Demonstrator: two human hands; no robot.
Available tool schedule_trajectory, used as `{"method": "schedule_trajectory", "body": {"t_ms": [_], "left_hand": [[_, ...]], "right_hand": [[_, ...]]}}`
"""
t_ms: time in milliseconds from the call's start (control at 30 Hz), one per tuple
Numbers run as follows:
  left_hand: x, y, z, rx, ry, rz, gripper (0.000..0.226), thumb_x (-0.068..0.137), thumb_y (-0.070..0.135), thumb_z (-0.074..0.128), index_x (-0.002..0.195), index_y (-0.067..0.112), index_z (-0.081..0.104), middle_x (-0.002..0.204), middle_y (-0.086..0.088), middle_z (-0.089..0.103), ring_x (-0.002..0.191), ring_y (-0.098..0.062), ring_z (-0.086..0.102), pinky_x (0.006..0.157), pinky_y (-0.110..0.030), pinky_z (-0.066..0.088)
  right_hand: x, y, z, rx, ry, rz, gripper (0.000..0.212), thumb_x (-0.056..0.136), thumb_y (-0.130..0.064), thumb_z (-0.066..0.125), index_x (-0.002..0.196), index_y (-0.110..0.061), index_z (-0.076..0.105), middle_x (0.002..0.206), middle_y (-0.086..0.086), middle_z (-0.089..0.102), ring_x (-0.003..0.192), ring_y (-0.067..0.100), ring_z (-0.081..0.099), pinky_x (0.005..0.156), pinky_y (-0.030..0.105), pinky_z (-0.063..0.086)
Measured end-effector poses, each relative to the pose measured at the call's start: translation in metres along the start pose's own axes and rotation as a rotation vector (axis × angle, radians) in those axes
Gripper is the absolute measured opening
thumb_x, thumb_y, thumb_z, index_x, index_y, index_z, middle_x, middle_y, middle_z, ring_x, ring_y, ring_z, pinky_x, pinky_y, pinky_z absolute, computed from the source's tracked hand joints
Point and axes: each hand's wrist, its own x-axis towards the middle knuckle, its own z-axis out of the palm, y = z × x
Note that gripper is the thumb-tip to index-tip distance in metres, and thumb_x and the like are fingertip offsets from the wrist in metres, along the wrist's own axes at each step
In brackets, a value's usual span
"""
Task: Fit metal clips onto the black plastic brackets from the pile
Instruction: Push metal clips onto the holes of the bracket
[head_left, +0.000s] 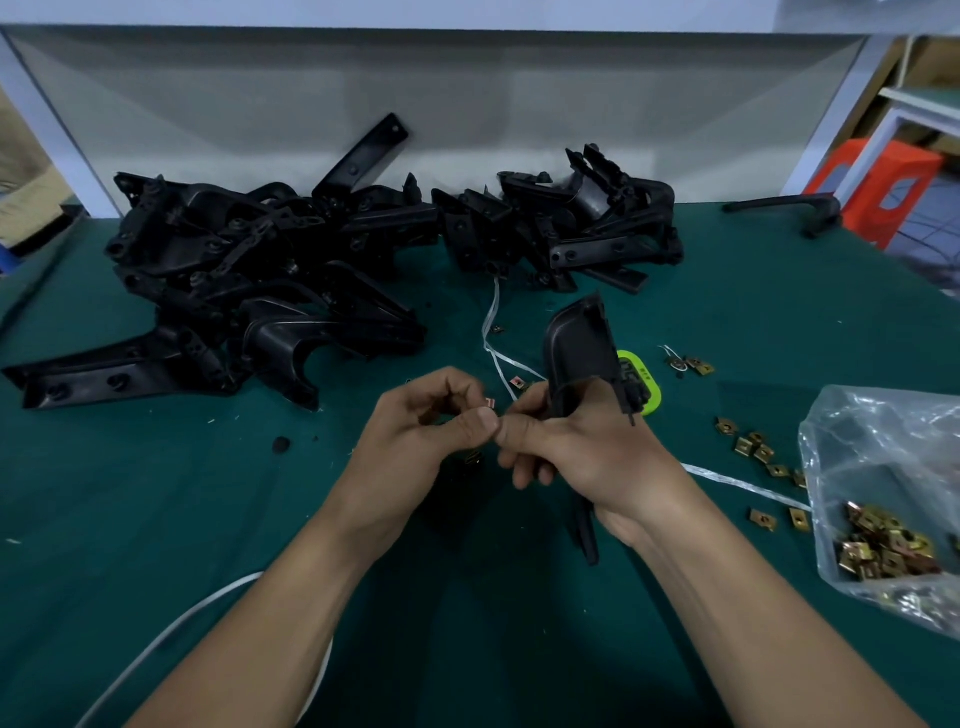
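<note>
Bracket pile (291, 270) at back of table (156, 519), clip bag (883, 467) at right, loose clips (748, 446) just beside it

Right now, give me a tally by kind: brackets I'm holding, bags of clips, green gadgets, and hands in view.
Held bracket: 1
Bag of clips: 1
Green gadget: 1
Hands: 2, left hand and right hand
Total: 5

Factory assembly bench: a dark green mat-covered work surface (779, 312) carried a heap of identical black moulded plastic brackets (270, 270) along its far edge, and a clear plastic bag of brass-coloured metal clips (883, 545) lay at the right edge. A grey-white partition panel (415, 104) backed the bench, and orange plastic stools (883, 192) stood beyond its far right corner.
</note>
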Motion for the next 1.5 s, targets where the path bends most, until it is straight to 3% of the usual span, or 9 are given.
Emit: {"method": "schedule_trajectory", "body": {"t_ms": [167, 333, 467, 600, 700, 933, 1100, 1300, 1500], "left_hand": [[0.0, 0.002, -0.001, -0.133, -0.061, -0.086, 0.024, 0.08, 0.032, 0.076, 0.085, 0.011, 0.067, 0.088, -0.015, 0.058, 0.088, -0.028, 0.053, 0.086, -0.044, 0.04], [0.001, 0.003, -0.004, -0.267, -0.159, -0.167, 0.013, 0.082, 0.018, 0.074, 0.085, 0.008, 0.067, 0.082, -0.009, 0.064, 0.084, -0.025, 0.061, 0.089, -0.041, 0.043], [0.003, 0.003, -0.007, -0.37, -0.189, -0.22, 0.017, 0.08, 0.014, 0.071, 0.089, 0.002, 0.063, 0.091, -0.02, 0.055, 0.095, -0.041, 0.049, 0.094, -0.048, 0.036], [0.003, 0.005, -0.007, -0.47, -0.209, -0.256, 0.015, 0.075, 0.02, 0.072, 0.08, 0.006, 0.069, 0.072, -0.011, 0.056, 0.075, -0.03, 0.054, 0.073, -0.029, 0.044], [0.003, 0.005, -0.004, -0.474, -0.14, -0.227, 0.018, 0.08, 0.024, 0.069, 0.076, 0.007, 0.068, 0.066, -0.003, 0.057, 0.069, -0.015, 0.058, 0.071, -0.025, 0.051], [0.002, 0.002, -0.005, -0.402, 0.024, -0.235, 0.03, 0.089, 0.02, 0.066, 0.096, -0.009, 0.065, 0.089, -0.02, 0.055, 0.091, -0.034, 0.053, 0.095, -0.046, 0.049], [0.002, 0.001, -0.002, -0.366, 0.054, -0.263, 0.019, 0.082, 0.018, 0.066, 0.087, 0.0, 0.07, 0.077, -0.011, 0.061, 0.078, -0.025, 0.057, 0.087, -0.038, 0.049], [0.001, 0.003, -0.006, -0.298, 0.005, -0.173, 0.011, 0.082, 0.018, 0.076, 0.084, 0.008, 0.078, 0.081, -0.008, 0.07, 0.082, -0.018, 0.064, 0.082, -0.028, 0.054], [-0.002, 0.004, -0.01, -0.242, -0.092, -0.102, 0.029, 0.078, 0.008, 0.077, 0.1, -0.008, 0.07, 0.096, -0.032, 0.064, 0.102, -0.053, 0.058, 0.111, -0.065, 0.034]], "right_hand": [[-0.003, -0.004, -0.005, -0.035, -0.051, -0.011, 0.011, 0.088, -0.003, 0.073, 0.079, -0.004, 0.066, 0.061, 0.006, 0.068, 0.049, 0.016, 0.06, 0.046, 0.021, 0.041], [-0.004, -0.006, -0.009, -0.024, -0.102, -0.029, 0.012, 0.086, 0.004, 0.072, 0.08, -0.005, 0.066, 0.061, 0.004, 0.067, 0.048, 0.014, 0.058, 0.047, 0.02, 0.041], [-0.004, -0.004, -0.009, -0.002, -0.124, -0.076, 0.018, 0.082, 0.002, 0.077, 0.08, -0.013, 0.067, 0.063, 0.004, 0.068, 0.047, 0.013, 0.058, 0.047, 0.018, 0.042], [-0.003, -0.001, -0.003, -0.054, -0.076, -0.204, 0.015, 0.073, -0.017, 0.08, 0.075, -0.026, 0.069, 0.066, 0.0, 0.068, 0.05, 0.017, 0.062, 0.053, 0.024, 0.05], [-0.002, 0.0, -0.001, -0.18, 0.004, -0.252, 0.008, 0.072, -0.03, 0.074, 0.078, -0.031, 0.069, 0.065, -0.002, 0.071, 0.05, 0.018, 0.068, 0.052, 0.022, 0.052], [-0.004, 0.002, 0.002, -0.248, 0.04, -0.24, 0.013, 0.075, -0.039, 0.08, 0.078, -0.031, 0.07, 0.059, 0.002, 0.07, 0.044, 0.017, 0.066, 0.051, 0.024, 0.054], [-0.004, 0.006, 0.011, -0.144, 0.107, -0.262, 0.016, 0.082, -0.017, 0.071, 0.07, -0.028, 0.067, 0.058, 0.002, 0.067, 0.039, 0.016, 0.06, 0.043, 0.023, 0.048], [-0.001, 0.0, 0.01, 0.019, 0.041, -0.06, 0.013, 0.075, -0.021, 0.067, 0.064, -0.029, 0.068, 0.057, 0.008, 0.065, 0.041, 0.022, 0.054, 0.043, 0.023, 0.041], [-0.007, -0.012, -0.007, 0.097, -0.206, 0.061, 0.011, 0.078, -0.019, 0.067, 0.067, -0.019, 0.066, 0.059, 0.012, 0.062, 0.042, 0.024, 0.051, 0.043, 0.025, 0.035]]}}
